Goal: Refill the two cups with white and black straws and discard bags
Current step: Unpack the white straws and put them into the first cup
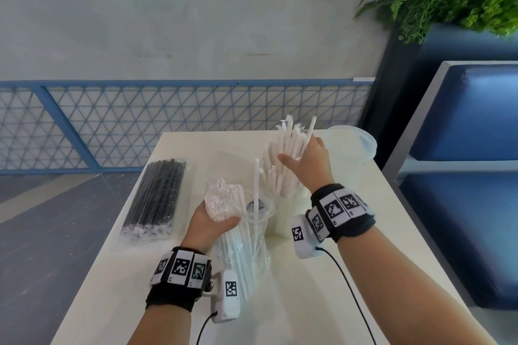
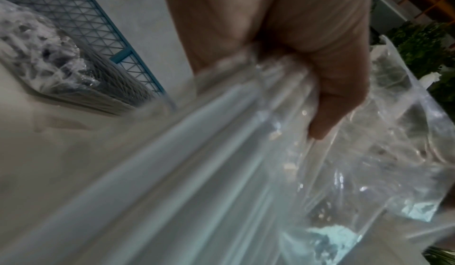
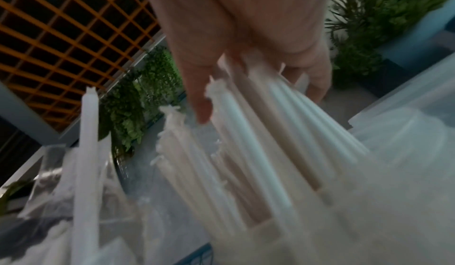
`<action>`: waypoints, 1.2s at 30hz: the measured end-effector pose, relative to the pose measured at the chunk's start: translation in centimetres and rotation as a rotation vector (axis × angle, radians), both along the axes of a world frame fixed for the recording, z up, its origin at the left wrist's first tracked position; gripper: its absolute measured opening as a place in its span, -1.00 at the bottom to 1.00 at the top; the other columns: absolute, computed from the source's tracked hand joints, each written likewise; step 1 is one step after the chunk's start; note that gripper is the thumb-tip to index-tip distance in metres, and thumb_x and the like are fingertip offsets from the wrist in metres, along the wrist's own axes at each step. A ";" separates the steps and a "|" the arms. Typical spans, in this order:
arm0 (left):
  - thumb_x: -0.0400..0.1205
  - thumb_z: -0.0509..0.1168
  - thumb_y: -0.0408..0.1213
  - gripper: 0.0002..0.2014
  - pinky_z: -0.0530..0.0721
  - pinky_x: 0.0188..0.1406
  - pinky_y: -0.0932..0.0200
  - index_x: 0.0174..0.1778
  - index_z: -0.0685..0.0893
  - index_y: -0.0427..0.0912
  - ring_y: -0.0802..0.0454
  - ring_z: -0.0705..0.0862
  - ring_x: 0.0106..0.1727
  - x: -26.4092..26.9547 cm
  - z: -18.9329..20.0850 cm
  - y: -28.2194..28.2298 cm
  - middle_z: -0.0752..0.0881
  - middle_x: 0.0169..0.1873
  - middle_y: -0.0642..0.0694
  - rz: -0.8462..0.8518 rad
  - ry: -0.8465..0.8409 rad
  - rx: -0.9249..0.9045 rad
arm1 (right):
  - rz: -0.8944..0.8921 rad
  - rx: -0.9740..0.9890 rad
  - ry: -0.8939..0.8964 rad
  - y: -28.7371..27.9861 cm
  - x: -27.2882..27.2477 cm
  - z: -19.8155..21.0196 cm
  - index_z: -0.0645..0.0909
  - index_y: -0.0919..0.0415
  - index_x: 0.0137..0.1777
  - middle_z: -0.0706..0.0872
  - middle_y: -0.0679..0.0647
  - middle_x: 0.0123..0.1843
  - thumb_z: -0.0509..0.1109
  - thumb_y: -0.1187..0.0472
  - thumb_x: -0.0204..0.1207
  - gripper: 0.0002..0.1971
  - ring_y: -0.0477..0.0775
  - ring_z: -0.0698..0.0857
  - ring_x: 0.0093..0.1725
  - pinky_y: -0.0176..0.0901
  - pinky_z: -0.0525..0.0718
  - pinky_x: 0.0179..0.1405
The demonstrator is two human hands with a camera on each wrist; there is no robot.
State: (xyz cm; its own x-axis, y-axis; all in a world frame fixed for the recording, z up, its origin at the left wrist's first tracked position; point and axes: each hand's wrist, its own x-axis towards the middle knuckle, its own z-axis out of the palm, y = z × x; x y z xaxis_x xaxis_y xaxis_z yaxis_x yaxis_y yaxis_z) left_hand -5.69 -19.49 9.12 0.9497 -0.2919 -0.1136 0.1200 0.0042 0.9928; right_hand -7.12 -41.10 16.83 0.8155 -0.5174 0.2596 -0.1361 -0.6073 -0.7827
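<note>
Your left hand (image 1: 213, 223) sits at 6 o'clock on the cream table (image 1: 350, 274), fingers and thumb curled round the clear bag of white straws (image 1: 234, 235), whose crumpled top rises above the fist and whose length hangs down toward the tabletop; the left wrist view confirms the thumb pressed into the plastic (image 2: 270, 152). Your right hand (image 1: 309, 161), at 1 o'clock from the left, grips a fanned bunch of loose white straws (image 1: 283, 159), their lower ends inside a white cup (image 1: 286, 214); the right wrist view shows the fingers (image 3: 199, 101) closed about the bunch, though blurred. Immediately at 9 o'clock of that cup stands a clear cup (image 1: 256, 228) with one white straw upright in it. A sealed bag of black straws (image 1: 155, 199) lies flat along the table's 9 o'clock edge; a stack of clear lids or cups (image 1: 350, 145) rests at the 1 o'clock corner.
</note>
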 end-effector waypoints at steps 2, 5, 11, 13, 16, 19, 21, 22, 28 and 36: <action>0.38 0.46 -0.62 -0.57 0.63 -0.06 0.20 -0.06 0.61 0.01 0.12 0.70 -0.06 -0.1 0.1 0.0 0.74 -0.13 0.00 0.003 -0.001 -0.006 | -0.015 0.028 -0.151 0.1 -0.4 -0.1 0.38 0.14 0.41 0.47 0.19 0.34 0.57 0.08 0.32 -0.32 0.19 0.47 0.28 0.04 0.48 0.34; 0.38 0.45 -0.63 -0.57 0.62 -0.15 0.29 -0.06 0.61 0.00 0.15 0.70 -0.07 -0.1 0.1 0.1 0.74 -0.13 0.00 -0.003 -0.010 -0.016 | 0.011 -0.114 -0.378 0.0 -0.8 0.4 0.34 0.11 0.48 0.42 0.16 0.40 0.54 0.08 0.35 -0.29 0.12 0.44 0.35 -0.11 0.41 0.36; 0.38 0.45 -0.64 -0.58 0.65 -0.15 0.30 -0.05 0.62 -0.02 0.07 0.72 -0.05 -0.1 -0.2 0.1 0.75 -0.12 -0.02 -0.015 -0.016 -0.021 | 0.232 -0.489 -0.119 0.0 0.2 0.2 0.30 0.06 0.55 0.37 0.05 0.55 0.09 -0.08 0.62 -0.48 0.06 0.37 0.53 0.10 0.27 0.50; 0.38 0.45 -0.64 -0.58 0.64 -0.08 0.21 -0.05 0.62 -0.02 0.04 0.71 -0.04 0.0 -0.3 0.1 0.74 -0.12 -0.03 -0.011 -0.011 -0.022 | 0.296 -0.580 0.113 0.2 0.4 -0.6 0.26 0.06 0.56 0.39 -0.02 0.56 0.01 -0.03 0.69 -0.53 -0.01 0.38 0.53 0.09 0.17 0.57; 0.34 0.50 -0.62 -0.55 0.62 0.00 0.13 -0.04 0.63 -0.02 0.05 0.71 -0.01 0.1 -0.6 0.3 0.75 -0.09 -0.05 -0.015 -0.003 -0.025 | 0.275 -0.616 0.306 0.3 0.3 -0.7 0.31 0.08 0.53 0.47 0.00 0.51 -0.06 0.03 0.72 -0.57 0.00 0.44 0.48 0.04 0.07 0.59; 0.24 0.54 -0.54 -0.54 0.64 0.01 0.11 -0.03 0.65 -0.03 0.03 0.72 -0.01 0.2 -0.8 0.5 0.76 -0.09 -0.06 -0.008 0.008 -0.041 | 0.256 -0.589 0.221 0.7 0.3 0.2 0.26 0.03 0.56 0.40 -0.04 0.56 -0.02 -0.05 0.70 -0.54 -0.01 0.36 0.54 0.14 0.01 0.59; 0.31 0.51 -0.62 -0.55 0.64 -0.02 0.14 -0.04 0.64 -0.04 0.02 0.72 -0.03 0.2 -0.9 0.5 0.76 -0.11 -0.06 0.003 0.006 -0.044 | 0.336 -0.655 0.231 1.1 -0.1 0.2 0.21 -0.04 0.58 0.26 -0.09 0.62 0.00 -0.06 0.68 -0.53 -0.04 0.24 0.60 0.21 -0.02 0.59; 0.34 0.48 -0.65 -0.56 0.64 -0.05 0.16 -0.05 0.64 -0.04 0.04 0.72 -0.05 0.2 -0.8 0.5 0.75 -0.12 -0.06 0.007 0.002 -0.040 | 0.383 -0.714 0.298 1.3 -0.3 0.0 0.24 -0.05 0.57 0.19 -0.10 0.65 0.00 -0.03 0.69 -0.55 -0.05 0.16 0.63 0.23 -0.05 0.60; 0.38 0.44 -0.66 -0.57 0.64 -0.05 0.17 -0.05 0.63 -0.03 0.06 0.72 -0.04 0.2 -0.6 1.1 0.75 -0.12 -0.04 0.020 -0.029 -0.045 | 0.228 -0.365 -0.256 2.9 -2.4 -1.0 0.61 0.19 0.21 0.66 0.10 0.20 0.24 0.22 0.60 -0.76 0.03 0.65 0.12 -0.37 0.47 0.24; 0.12 0.60 -0.35 -0.46 0.69 -0.11 0.28 0.00 0.63 0.01 0.17 0.76 -0.05 -0.3 -0.3 1.2 0.79 -0.13 0.05 -0.064 -0.091 -0.014 | 0.340 -0.111 0.051 7.0 -4.9 -3.5 0.47 0.19 0.37 0.68 0.04 0.22 0.36 0.19 0.55 -0.61 -0.05 0.71 0.07 -0.31 0.63 0.07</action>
State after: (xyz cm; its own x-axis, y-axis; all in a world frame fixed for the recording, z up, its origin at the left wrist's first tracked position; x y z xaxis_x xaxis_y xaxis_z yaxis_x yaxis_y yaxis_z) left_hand -5.97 -18.34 8.78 0.9351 -0.3536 -0.0235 0.0303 0.0136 0.9994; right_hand -12.07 -34.07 13.33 0.9494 -0.1851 0.2536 0.0515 -0.7052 -0.7072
